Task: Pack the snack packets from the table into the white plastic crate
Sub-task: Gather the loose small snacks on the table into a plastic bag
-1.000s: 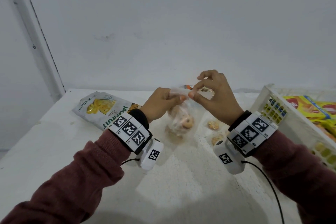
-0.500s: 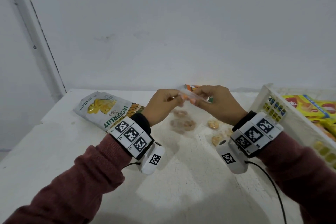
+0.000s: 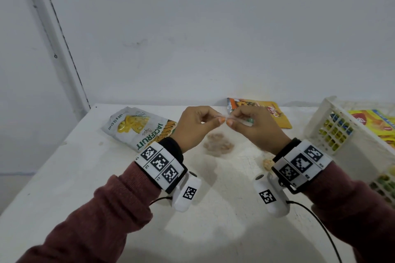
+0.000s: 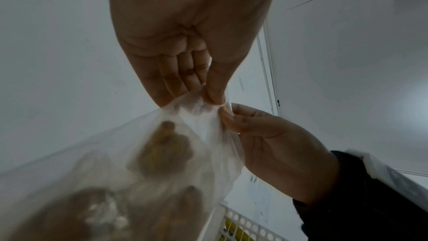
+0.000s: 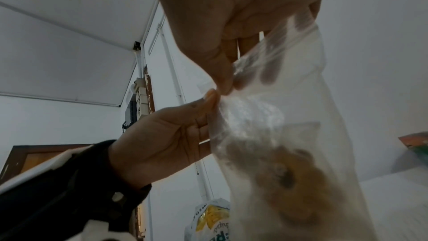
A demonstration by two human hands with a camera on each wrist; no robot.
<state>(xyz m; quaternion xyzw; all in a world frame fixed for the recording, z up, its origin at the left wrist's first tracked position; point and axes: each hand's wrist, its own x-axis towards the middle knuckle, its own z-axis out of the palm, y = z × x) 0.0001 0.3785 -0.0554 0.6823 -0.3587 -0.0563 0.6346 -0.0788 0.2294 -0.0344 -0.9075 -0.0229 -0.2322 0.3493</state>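
Note:
Both hands pinch the top edge of a clear plastic bag of biscuits (image 3: 218, 145) above the middle of the table. My left hand (image 3: 215, 118) and right hand (image 3: 232, 120) meet fingertip to fingertip on that edge. From the left wrist, the bag (image 4: 162, 162) hangs below my left hand (image 4: 214, 96); in the right wrist view the bag (image 5: 277, 153) hangs under my right hand (image 5: 225, 80). A white jackfruit packet (image 3: 139, 128) lies at the left. An orange packet (image 3: 275, 111) lies behind my hands. The white crate (image 3: 333, 126) stands at the right with yellow packets (image 3: 372, 121) inside.
A loose biscuit (image 3: 268, 163) lies on the white table (image 3: 213, 230) near my right wrist. A black cable (image 3: 320, 224) trails from the right wrist camera. A wall rises directly behind the table; the table's left edge drops off near the jackfruit packet.
Both hands have come down toward the table with the bag. Its biscuits have sunk from hanging between the hands to low near the tabletop.

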